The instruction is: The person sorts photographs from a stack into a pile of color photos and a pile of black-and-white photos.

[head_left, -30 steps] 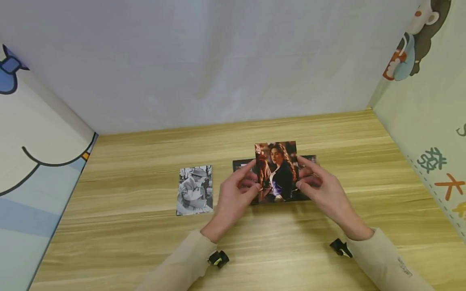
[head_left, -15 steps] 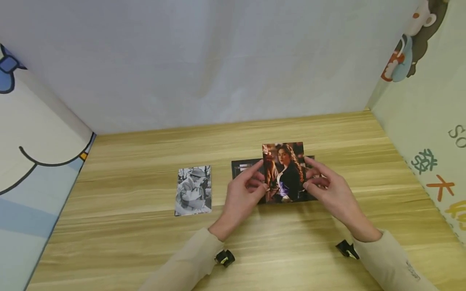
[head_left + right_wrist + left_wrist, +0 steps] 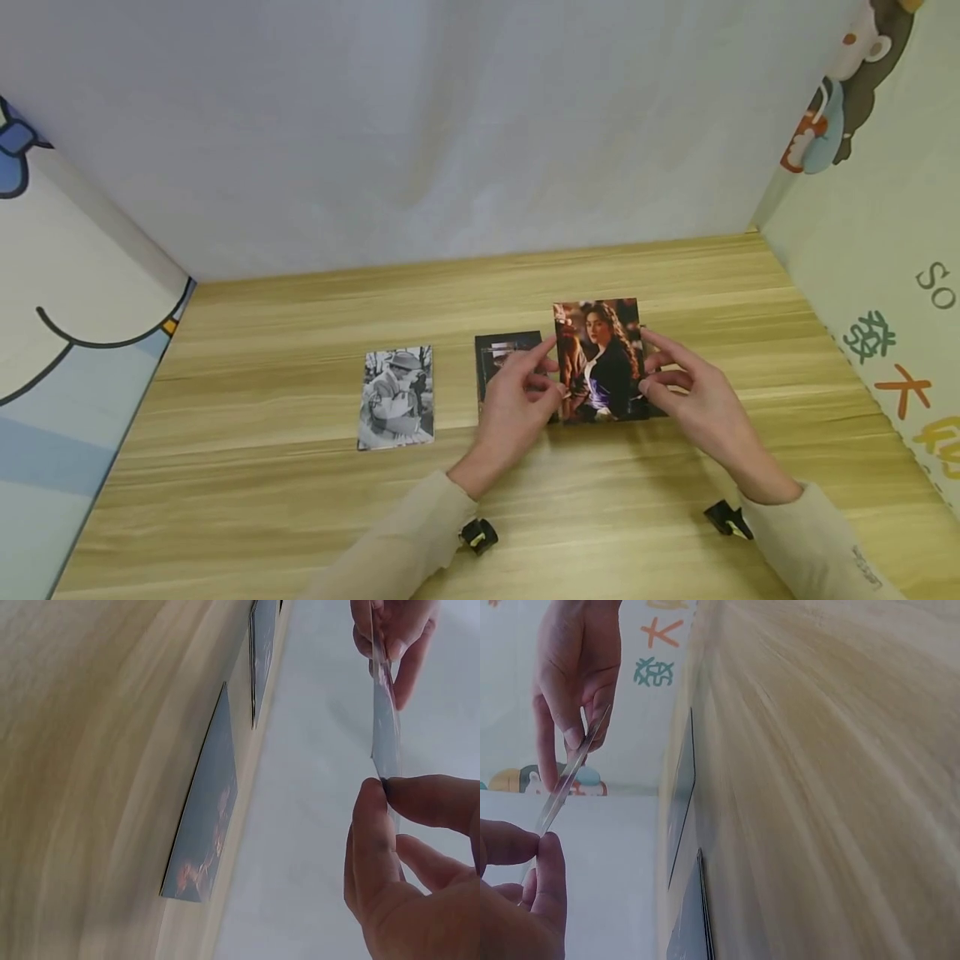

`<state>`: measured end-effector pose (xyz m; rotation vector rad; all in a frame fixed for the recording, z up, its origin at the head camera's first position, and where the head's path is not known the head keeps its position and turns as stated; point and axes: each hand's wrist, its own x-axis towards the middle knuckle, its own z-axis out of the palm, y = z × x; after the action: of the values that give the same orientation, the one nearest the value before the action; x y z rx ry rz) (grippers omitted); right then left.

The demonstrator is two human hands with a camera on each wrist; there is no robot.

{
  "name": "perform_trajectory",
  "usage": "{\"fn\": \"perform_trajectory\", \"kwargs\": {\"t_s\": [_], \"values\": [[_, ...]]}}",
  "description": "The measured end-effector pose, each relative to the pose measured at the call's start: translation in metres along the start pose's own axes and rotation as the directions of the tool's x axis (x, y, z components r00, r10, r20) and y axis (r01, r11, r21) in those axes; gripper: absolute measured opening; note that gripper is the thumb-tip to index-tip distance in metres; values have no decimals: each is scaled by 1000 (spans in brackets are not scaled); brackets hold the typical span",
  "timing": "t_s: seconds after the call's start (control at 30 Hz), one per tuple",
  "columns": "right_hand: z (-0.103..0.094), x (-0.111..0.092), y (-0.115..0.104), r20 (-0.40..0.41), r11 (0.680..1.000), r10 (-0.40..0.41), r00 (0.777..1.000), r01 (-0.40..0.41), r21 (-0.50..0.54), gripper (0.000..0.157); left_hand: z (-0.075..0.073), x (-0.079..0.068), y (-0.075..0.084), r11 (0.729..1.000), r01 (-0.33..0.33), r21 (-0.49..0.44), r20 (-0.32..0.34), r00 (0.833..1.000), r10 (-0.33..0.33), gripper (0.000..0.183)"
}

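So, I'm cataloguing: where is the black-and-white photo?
In the head view, the black-and-white photo lies left of the dark print and left hand.

Beige sleeves (image 3: pixel 408 533), the right marked, carry 2 black cameras (image 3: pixel 478 536).

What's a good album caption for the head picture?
Left grip and right grip hold one colour photo above the table.

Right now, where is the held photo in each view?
Head: held photo right of centre, between left hand and right hand.
Left wrist: held photo at left, nearly edge-on.
Right wrist: held photo at upper right, nearly edge-on.
Shared landmark: wooden tabletop.
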<state>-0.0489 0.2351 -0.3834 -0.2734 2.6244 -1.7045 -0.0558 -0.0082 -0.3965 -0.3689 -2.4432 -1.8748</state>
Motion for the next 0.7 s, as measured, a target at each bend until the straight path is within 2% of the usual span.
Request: {"fn": "perform_trajectory", "kwargs": {"t_s": [0.47, 0.7], "values": [[-11, -1, 6, 6, 1000, 20, 1000, -20, -24, 65, 14, 3, 2, 997, 74, -19, 43, 996, -73, 73], [-16, -1, 10, 0, 999, 18, 1000, -18, -44, 66, 21, 5, 3, 997, 72, -15, 57, 996, -71, 73]]}}
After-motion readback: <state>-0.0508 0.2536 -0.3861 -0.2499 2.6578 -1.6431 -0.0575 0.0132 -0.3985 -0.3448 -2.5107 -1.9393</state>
